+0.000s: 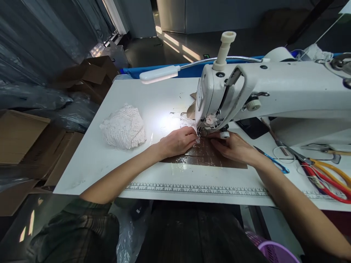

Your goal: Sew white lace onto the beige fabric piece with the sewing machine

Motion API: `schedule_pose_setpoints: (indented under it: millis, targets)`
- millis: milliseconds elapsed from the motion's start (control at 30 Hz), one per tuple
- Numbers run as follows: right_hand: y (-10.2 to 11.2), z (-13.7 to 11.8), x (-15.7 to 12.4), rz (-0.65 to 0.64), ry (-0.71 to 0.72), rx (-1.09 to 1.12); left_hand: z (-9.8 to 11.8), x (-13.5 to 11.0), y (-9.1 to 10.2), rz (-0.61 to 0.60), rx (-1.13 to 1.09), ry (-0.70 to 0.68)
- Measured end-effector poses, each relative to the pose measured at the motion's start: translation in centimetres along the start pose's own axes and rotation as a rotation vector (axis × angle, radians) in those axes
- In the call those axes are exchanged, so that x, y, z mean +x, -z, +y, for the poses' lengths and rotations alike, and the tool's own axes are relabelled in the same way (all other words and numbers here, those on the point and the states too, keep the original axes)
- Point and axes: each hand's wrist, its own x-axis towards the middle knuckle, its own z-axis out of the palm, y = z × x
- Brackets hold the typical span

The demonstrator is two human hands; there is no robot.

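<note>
Lace strip (188, 122) is at the needle end of the sewing machine (274, 87), brown sheet (203, 157) under the hands. Step in hand looks like guiding lace through the stitching spot. To do it well: keep the lace edge flat and straight, light steering only, let the machine pull, fingertips clear of the needle, sheet smooth.

Lace sits just beyond and beside the left hand (178, 140), a bit poking past its fingertips; right hand (233, 146) is across the needle from it. Left: fingers bunched, pinching the lace. Right: flat-ish by the sheet, fingertips hidden under the machine head, can't tell if it grips.

Farther out: lace bundle (124, 128) on the left, phone (253, 128) and scissors (331, 171) on the right.
</note>
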Motion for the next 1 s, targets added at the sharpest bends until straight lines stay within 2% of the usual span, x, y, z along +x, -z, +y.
schedule_pose_setpoints:
  millis: [100,200,367,500,600,800,900,1000]
  targets:
    - [-1.3,0.2,0.2,0.067,-0.056,-0.003,-0.2,0.4,0.0,-0.062,-0.054,0.001]
    - [-2.3,0.4,-0.1,0.126,-0.062,-0.003,-0.4,0.6,0.1,-0.058,-0.115,0.028]
    - [-2.9,0.4,-0.6,0.142,-0.054,-0.027,-0.4,0.6,-0.4,0.037,-0.242,0.141]
    - [-2.9,0.3,-0.6,0.148,-0.076,-0.017,-0.3,0.5,-0.9,0.182,-0.332,0.22]
    - [-2.8,0.1,-0.7,0.146,-0.094,-0.013,-0.2,0.4,-1.3,0.263,-0.275,0.23]
    - [-2.6,-0.4,-0.7,0.135,-0.151,-0.058,0.1,0.2,-2.0,0.148,0.032,0.009]
    - [-2.7,-0.5,-0.8,0.152,-0.131,-0.072,0.1,0.1,-2.4,0.148,0.175,-0.035]
    - [-3.0,-0.4,-0.8,0.148,-0.049,-0.107,0.1,0.2,-2.6,0.155,0.243,-0.05]
